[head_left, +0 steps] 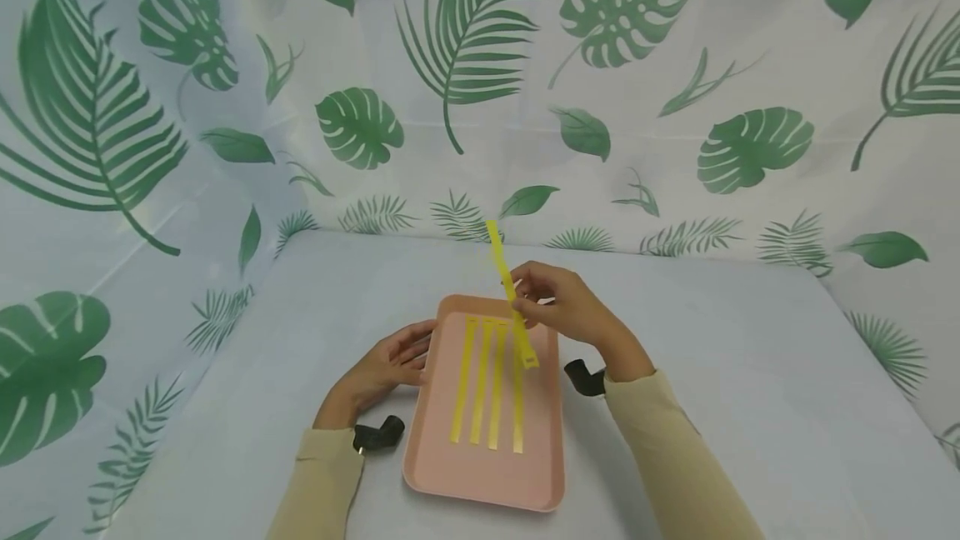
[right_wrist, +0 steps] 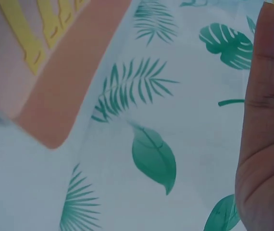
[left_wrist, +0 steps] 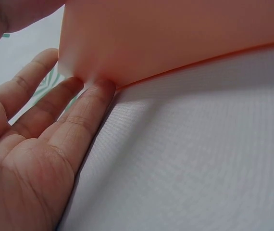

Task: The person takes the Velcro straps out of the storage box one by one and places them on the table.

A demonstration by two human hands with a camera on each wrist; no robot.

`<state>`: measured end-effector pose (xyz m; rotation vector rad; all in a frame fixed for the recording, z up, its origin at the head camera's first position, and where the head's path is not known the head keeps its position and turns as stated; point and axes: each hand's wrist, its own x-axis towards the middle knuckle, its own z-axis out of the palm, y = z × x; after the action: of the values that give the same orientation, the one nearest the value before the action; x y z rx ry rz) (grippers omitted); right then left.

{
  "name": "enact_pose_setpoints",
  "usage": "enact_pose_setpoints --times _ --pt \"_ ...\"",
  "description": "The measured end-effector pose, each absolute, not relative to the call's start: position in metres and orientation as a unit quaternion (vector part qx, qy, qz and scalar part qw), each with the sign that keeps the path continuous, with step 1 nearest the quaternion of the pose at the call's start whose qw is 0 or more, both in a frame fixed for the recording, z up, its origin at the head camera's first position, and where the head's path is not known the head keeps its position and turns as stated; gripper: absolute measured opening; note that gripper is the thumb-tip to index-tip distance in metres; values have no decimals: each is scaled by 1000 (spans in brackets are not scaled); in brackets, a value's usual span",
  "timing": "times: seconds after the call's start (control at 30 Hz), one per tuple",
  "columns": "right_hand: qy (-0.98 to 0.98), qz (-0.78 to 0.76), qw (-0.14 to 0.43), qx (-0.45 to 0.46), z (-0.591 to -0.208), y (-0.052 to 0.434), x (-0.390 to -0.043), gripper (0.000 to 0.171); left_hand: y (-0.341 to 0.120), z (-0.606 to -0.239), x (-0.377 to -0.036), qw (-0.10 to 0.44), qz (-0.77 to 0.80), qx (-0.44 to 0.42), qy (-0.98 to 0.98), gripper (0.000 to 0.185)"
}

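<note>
Nearest me, the left hand (head_left: 386,367) steadies the pink tray (head_left: 487,477) at ten o'clock, fingers apart; only the left wrist view shows fingertips meeting its outer side. Beyond, over one o'clock, the right hand (head_left: 558,304) pinches a yellow strip (head_left: 508,282) mid-length, sensibly: it looks light, bendy.

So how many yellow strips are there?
5 that I can see: one held strip in the right hand, and four side by side in the pink tray: leftmost strip, second strip, third strip and rightmost strip.
</note>
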<state>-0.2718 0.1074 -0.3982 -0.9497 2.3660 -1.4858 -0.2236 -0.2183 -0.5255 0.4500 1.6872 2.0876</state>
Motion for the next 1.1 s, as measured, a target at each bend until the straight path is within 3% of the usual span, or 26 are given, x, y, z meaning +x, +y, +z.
enact_pose_setpoints --times 0.47,1.1 --pt "772 -578 92 -248 -416 151 -261 37 -220 -532 -222 210 747 158 611 95" --pt "768 -608 133 -149 -446 195 -248 44 -217 -531 -225 211 748 166 607 95"
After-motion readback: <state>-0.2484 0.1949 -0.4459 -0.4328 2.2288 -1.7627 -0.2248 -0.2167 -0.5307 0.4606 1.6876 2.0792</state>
